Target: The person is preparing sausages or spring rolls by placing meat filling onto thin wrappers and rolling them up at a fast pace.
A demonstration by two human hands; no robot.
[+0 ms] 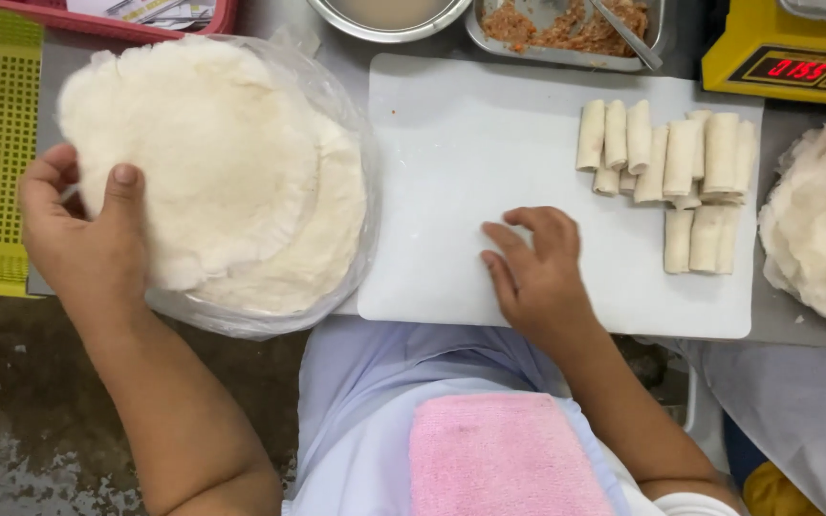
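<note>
The left hand (78,234) pinches the edge of the top wrapper (188,153) on the stack; the right hand (532,268) rests spread on the cutting board (451,143), well apart from it.

Both forearms bare to the elbow, no watch, rings or gloves. Left hand (83,239): thumbnail short and plain. Right hand (537,272): nails not clear. Near the right elbow, edge of a white sleeve (690,504). Torso in a pale lavender-grey garment (365,382), smooth cloth with soft folds. Over the lap, just below the garment's upper fold, a pink towel (504,459) of nubby terry weave.
</note>
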